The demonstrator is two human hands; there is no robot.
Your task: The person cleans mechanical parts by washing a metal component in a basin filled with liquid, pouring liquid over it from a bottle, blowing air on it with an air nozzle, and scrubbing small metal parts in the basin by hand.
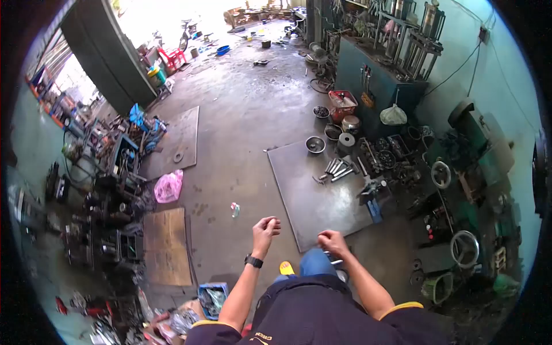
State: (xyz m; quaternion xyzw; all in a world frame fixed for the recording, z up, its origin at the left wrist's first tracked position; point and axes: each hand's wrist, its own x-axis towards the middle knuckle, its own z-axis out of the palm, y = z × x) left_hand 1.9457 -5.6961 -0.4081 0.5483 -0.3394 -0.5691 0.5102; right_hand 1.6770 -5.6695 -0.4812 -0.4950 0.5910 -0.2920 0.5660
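My left hand (265, 228) hangs in the air over the concrete floor, its fingers curled; I cannot make out anything in it. A dark watch (253, 261) is on that wrist. My right hand (333, 241) has its fingers bent inward, above my knee (316, 263) and near the lower edge of a metal plate (299, 195). What it may hold is hidden. On the plate lie several shiny metal rods (336, 169), a bowl (315, 145) and a blue object (374, 211), none touched by either hand.
To the left are a pink bag (168, 187), a cardboard sheet (167, 247) and a blue crate (213, 299). Machine parts crowd both walls. A handwheel (464, 249) stands at the right. A green-blue cabinet (368, 75) stands farther back.
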